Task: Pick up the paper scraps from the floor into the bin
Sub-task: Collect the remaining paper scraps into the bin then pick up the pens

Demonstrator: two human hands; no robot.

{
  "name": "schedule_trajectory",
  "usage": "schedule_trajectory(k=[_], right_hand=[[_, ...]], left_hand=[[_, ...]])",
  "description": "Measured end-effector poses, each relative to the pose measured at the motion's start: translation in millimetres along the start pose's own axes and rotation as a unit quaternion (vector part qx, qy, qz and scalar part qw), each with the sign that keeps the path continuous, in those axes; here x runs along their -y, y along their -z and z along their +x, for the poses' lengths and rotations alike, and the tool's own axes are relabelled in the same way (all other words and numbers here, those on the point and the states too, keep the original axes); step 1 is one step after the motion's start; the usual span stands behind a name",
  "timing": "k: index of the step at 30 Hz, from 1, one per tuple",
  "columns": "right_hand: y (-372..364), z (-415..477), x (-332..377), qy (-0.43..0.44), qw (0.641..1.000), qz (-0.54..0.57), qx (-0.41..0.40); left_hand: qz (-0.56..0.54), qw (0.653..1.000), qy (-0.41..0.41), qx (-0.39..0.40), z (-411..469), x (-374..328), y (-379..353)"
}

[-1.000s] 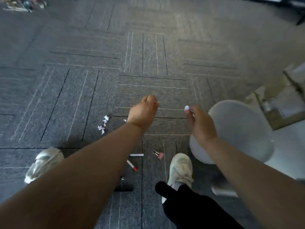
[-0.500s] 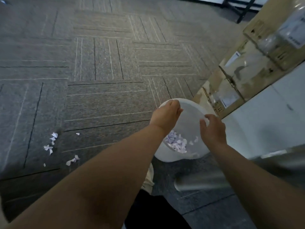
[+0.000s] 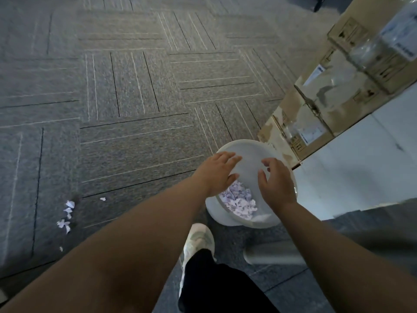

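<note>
A round white bin [image 3: 246, 150] stands on the carpet with a heap of white paper scraps [image 3: 239, 199] inside. My left hand [image 3: 217, 172] hovers over the bin's left side, fingers spread and palm down, holding nothing. My right hand [image 3: 276, 181] hangs over the bin's right side, fingers apart and empty. Several small paper scraps [image 3: 66, 216] lie on the grey carpet to the left, with one lone scrap [image 3: 103, 199] a little nearer the bin.
Stacked cardboard boxes [image 3: 334, 98] stand just right of the bin against a white panel [image 3: 352, 159]. My white shoe [image 3: 196, 242] and dark trouser leg sit below the bin. A grey metal tube [image 3: 273, 254] lies at lower right. Grey carpet tiles spread to the left.
Both hands travelled from the scraps on the floor over to the bin. The right hand's pinched scrap is gone, and both hands now hang with fingers spread above the bin.
</note>
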State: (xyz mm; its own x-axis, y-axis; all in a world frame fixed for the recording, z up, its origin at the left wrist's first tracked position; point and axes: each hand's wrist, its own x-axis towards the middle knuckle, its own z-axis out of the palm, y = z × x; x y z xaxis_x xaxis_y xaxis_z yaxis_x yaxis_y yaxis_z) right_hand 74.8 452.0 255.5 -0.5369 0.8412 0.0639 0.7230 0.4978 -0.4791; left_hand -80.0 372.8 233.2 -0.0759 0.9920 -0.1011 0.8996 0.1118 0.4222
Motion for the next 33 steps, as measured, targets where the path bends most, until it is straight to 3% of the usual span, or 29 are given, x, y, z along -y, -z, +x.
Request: schedule_trajectory(k=[4,8,14,19,25,33], right_hand=[[-15.6,22.5,28.6,0.009,1.0,-0.008,0.027],[-53.3,50.7,70.6,0.043,0.995,-0.032,0.087],[-162.9,84.0,164.0,0.187,0.969,-0.056,0.152],[-263.9,78.2,219.2,0.279,0.923,-0.106,0.245],[-352.5,33.1,218.7,0.32,0.884,-0.148,0.307],[-385.4,-41.3,179.2,0.303,0.885,-0.171,0.311]], left_hand=[[0.012,1.0,-0.004,-0.022,-4.4,35.9,21.5],[0.039,0.998,0.044,-0.021,-29.2,104.3,38.4],[0.039,0.987,0.151,-0.028,-96.0,244.8,32.2],[0.038,0.972,0.233,0.014,-163.6,324.8,2.3],[0.09,0.953,0.279,0.073,-241.7,366.0,-48.5],[0.091,0.936,0.333,0.063,-300.5,345.9,-118.4]])
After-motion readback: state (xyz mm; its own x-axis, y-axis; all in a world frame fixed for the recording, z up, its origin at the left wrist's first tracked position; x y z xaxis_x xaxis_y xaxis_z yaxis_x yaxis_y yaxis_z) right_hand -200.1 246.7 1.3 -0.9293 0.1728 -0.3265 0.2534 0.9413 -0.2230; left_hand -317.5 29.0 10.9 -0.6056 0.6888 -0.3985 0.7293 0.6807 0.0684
